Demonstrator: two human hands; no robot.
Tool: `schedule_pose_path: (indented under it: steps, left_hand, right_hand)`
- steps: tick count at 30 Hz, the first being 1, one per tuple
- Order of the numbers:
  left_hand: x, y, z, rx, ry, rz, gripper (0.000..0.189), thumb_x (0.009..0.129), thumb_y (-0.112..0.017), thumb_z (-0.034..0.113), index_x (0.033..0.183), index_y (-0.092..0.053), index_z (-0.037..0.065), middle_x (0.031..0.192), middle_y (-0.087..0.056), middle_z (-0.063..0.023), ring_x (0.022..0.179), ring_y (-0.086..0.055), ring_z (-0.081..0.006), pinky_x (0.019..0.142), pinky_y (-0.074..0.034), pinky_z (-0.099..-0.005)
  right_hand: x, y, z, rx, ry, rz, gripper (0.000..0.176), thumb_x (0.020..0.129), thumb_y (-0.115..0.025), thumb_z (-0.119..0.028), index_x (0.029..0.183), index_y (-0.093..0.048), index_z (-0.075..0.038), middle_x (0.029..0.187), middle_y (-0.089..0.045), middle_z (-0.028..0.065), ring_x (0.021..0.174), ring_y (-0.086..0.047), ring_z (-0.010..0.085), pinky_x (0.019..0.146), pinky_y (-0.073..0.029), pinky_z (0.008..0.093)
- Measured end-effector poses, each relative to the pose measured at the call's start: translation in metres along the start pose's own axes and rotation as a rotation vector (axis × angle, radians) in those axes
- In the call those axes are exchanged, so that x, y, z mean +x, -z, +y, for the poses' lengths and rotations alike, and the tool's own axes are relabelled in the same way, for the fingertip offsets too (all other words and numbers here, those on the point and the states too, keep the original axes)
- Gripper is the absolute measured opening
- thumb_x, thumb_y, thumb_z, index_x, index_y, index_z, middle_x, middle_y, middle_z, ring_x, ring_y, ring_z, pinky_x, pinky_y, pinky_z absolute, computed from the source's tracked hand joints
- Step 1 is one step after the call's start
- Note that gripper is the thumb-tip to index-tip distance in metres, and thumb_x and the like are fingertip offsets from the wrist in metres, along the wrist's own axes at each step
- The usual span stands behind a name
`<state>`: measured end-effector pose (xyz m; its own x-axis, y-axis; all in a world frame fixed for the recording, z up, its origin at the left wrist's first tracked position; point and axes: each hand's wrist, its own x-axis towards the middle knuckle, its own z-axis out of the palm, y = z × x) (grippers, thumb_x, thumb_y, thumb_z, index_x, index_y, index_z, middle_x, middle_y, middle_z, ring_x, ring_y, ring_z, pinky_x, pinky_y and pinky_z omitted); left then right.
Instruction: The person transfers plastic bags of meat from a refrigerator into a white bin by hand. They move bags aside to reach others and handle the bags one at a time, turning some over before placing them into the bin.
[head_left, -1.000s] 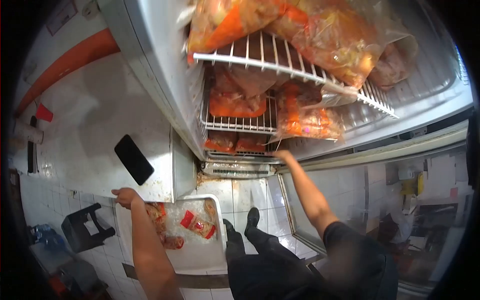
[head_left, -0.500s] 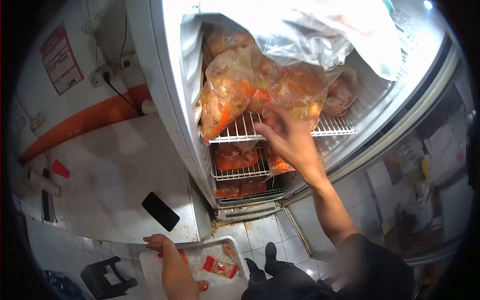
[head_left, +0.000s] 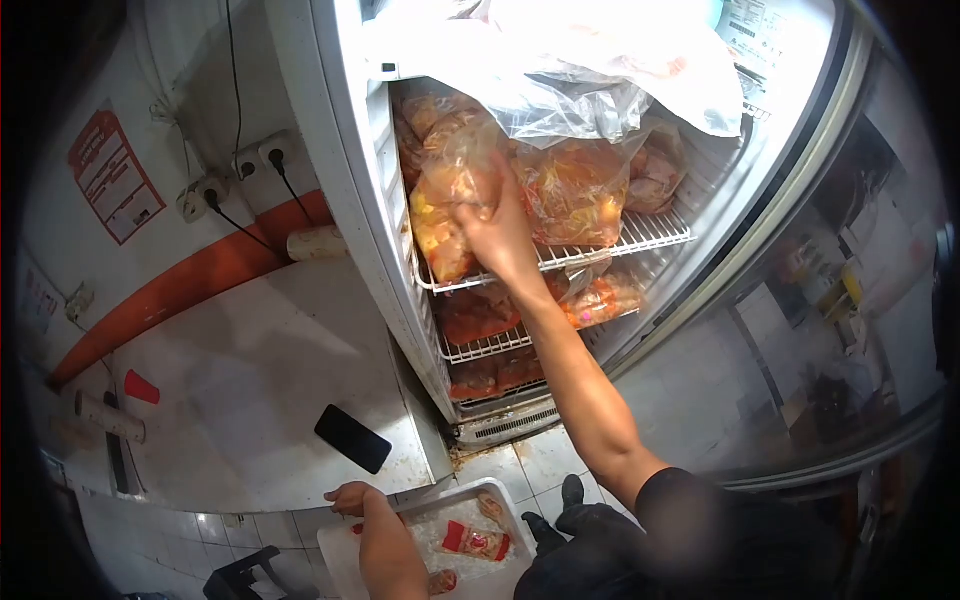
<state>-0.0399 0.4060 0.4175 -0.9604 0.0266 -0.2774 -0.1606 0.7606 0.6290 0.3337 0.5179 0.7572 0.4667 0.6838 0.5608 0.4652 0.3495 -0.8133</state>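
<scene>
My right hand (head_left: 492,225) reaches into the open upright fridge and grips a clear plastic bag of marinated meat (head_left: 440,225) at the left of the upper wire shelf. The thumb lies on the bag's front; the other fingers are partly hidden against its right side. Right beside it sits another bag of orange marinated meat (head_left: 575,195). My left hand (head_left: 352,498) is low at the counter's front edge, above the white tub (head_left: 332,560). Its fingers are loosely bent, with nothing visible in them. A red-and-clear packet (head_left: 476,541) lies in the tub.
A big white plastic bag (head_left: 600,75) hangs over the shelf's top. More bagged meat (head_left: 605,300) fills lower shelves. The glass door (head_left: 720,340) stands open at right. On the counter (head_left: 250,400) lie a black phone (head_left: 353,438) and a red cup (head_left: 142,387).
My right hand has moved left from in front of the middle bag and closed on the left bag. That bag looks shifted and more upright. My left hand stays near the tub.
</scene>
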Motion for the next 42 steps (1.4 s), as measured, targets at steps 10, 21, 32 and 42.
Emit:
schedule_pose_path:
  steps: [10, 21, 32, 42]
  left_hand:
    - [0.092, -0.080, -0.061, 0.208, -0.269, 0.107, 0.048, 0.102, -0.029, 0.033, 0.121, -0.046, -0.008, 0.111, -0.057, -0.0325, 0.100, -0.062, -0.0471, 0.088, -0.051, -0.0548]
    - [-0.014, 0.009, 0.014, 0.119, 0.001, -0.010, 0.053, 0.102, -0.024, 0.034, 0.122, -0.042, -0.012, 0.116, -0.056, -0.0341, 0.107, -0.059, -0.0472, 0.090, -0.051, -0.0527]
    - [-0.023, 0.009, 0.014, 0.119, -0.069, 0.016, 0.063, 0.102, -0.022, 0.046, 0.119, -0.046, -0.010, 0.115, -0.057, -0.0363, 0.109, -0.057, -0.0479, 0.097, -0.047, -0.0513]
    - [0.019, -0.015, -0.009, 0.050, -0.054, 0.090, 0.062, 0.101, -0.025, 0.047, 0.113, -0.052, -0.007, 0.110, -0.060, -0.0348, 0.104, -0.061, -0.0471, 0.093, -0.048, -0.0529]
  right_hand:
    - [-0.094, 0.097, -0.044, 0.642, -0.194, -0.012, 0.072, 0.080, -0.065, -0.007, 0.143, -0.031, 0.005, 0.131, -0.051, 0.0123, 0.109, -0.057, 0.0182, 0.097, -0.045, 0.0313]
    - [-0.359, 0.211, 0.146, 0.285, -0.931, -0.016, 0.064, 0.078, -0.063, -0.001, 0.138, -0.040, 0.004, 0.127, -0.056, 0.0113, 0.117, -0.054, 0.0202, 0.099, -0.044, 0.0320]
    - [-0.242, 0.110, 0.428, -1.003, -0.937, -0.618, 0.066, 0.080, -0.066, -0.046, 0.127, -0.054, 0.000, 0.130, -0.054, 0.0263, 0.118, -0.057, 0.0316, 0.098, -0.045, 0.0386]
    - [-0.274, 0.157, 0.189, -0.440, -0.517, -0.972, 0.060, 0.078, -0.077, -0.040, 0.125, -0.060, -0.006, 0.124, -0.060, 0.0210, 0.088, -0.068, 0.0266, 0.079, -0.054, 0.0361]
